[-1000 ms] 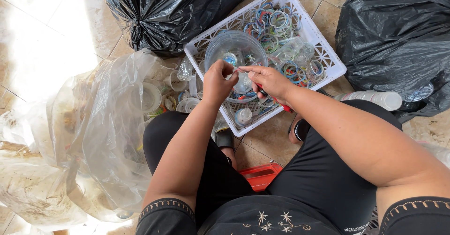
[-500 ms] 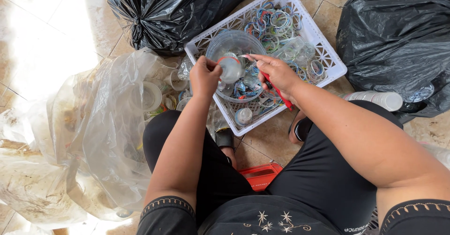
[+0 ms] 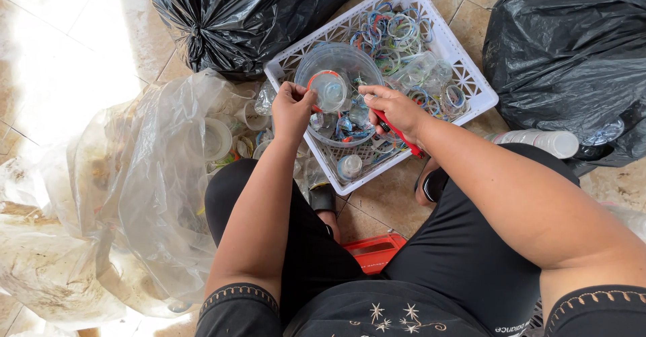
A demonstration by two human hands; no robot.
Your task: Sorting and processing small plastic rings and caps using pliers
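Both bare forearms reach forward and away from the seated body, over the black-clad thighs, and converge so the two hands sit near each other but apart. The left hand [image 3: 293, 107] is curled into a loose fist, knuckles up, its thumb and fingertips pinched shut at the far side, wrist straight in line with the forearm. The right hand [image 3: 396, 108] lies palm down with the wrist bent slightly inward, fingers folded closed and the forefinger pointing toward the left hand.
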